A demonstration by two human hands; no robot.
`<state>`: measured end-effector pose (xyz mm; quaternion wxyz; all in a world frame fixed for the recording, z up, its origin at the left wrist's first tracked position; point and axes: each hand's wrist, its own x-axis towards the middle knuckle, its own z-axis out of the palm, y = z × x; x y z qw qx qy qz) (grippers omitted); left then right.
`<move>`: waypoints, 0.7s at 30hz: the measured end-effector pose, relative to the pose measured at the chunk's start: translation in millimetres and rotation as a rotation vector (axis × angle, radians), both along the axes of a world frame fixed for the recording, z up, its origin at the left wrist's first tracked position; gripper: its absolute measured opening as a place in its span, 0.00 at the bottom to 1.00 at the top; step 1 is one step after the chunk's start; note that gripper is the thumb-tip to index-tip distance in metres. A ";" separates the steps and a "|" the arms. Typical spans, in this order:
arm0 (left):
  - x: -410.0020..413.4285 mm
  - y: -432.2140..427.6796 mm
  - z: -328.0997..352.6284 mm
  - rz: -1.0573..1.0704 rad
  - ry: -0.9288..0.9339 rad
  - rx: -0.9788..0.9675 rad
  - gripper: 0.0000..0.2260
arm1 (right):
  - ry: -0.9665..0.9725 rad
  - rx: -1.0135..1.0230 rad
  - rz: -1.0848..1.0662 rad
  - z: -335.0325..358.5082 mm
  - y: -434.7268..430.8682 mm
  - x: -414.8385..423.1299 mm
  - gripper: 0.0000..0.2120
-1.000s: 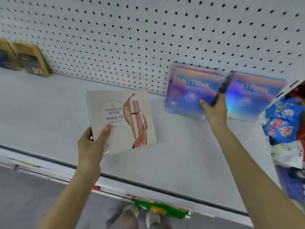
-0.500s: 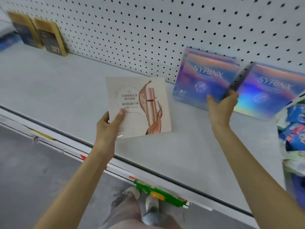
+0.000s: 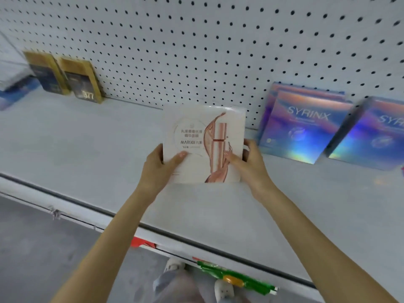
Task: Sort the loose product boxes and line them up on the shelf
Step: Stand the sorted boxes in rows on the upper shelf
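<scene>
Holding a flat, square, white carton printed with a rose-gold bottle and the word MARUBI (image 3: 204,145), both hands carry it upright over the pale grey metal shelf (image 3: 87,154), its printed face turned toward the camera. The left hand (image 3: 160,169) grips the lower left edge with the thumb pressed on the front panel and the fingers wrapped behind; the right hand (image 3: 247,165) pinches the lower right edge the same way, thumb on the front, fingers out of sight at the back. Whether the carton's bottom edge touches the shelf cannot be told, since the wrists hide it.

Just to the right, two iridescent blue-violet SYRINX boxes (image 3: 303,127) lean one behind the other against the white pegboard back wall (image 3: 196,51), and a third box of the same design (image 3: 371,136) leans beside them, nearer the shelf's end. Far to the left, two gold-and-navy upright boxes (image 3: 65,77) stand against the pegboard, well apart from the white carton, with a blurred blue box (image 3: 15,92) beyond them.

The step in hand looks like setting the white carton into the open stretch between the two groups. Risks from here: the carton is thin and probably light, so set too upright it could tip forward onto its face, and set too slanted its base could slide out on the smooth shelf. Placing it too close to the right could nudge the nearest leaning SYRINX box, which rests only on its lower edge and the wall, and knock the row askew. Releasing one hand early would let the carton twist out of line.
</scene>
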<state>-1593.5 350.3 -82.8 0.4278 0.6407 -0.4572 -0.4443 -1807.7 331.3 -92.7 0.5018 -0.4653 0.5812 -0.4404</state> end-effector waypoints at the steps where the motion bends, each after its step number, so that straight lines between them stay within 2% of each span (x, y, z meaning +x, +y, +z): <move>1: 11.0 -17.0 1.4 -0.052 -0.114 -0.008 0.18 | 0.028 -0.032 -0.020 0.2 -9.2 7.1 0.19; 4: 31.4 -68.5 8.2 -0.174 -0.328 -0.059 0.16 | 0.080 -0.090 -0.154 0.2 -36.2 25.7 0.21; 7: 37.6 -110.7 11.4 -0.260 -0.376 -0.146 0.16 | 0.131 -0.121 -0.300 -5.3 -52.9 40.4 0.22; 11: 30.0 -146.7 2.0 -0.392 -0.335 -0.170 0.14 | 0.225 -0.150 -0.470 -8.2 -64.7 44.0 0.21; 14: 24.2 -161.3 -11.1 -0.443 -0.314 -0.203 0.17 | 0.314 -0.115 -0.559 -4.9 -71.3 44.4 0.20; 17: 24.5 -167.1 -18.8 -0.398 -0.210 -0.179 0.20 | 0.367 -0.025 -0.636 -5.8 -77.6 51.8 0.18; 21: 24.2 -165.4 -25.2 -0.374 -0.179 -0.172 0.16 | 0.352 0.024 -0.687 -10.8 -80.2 58.4 0.19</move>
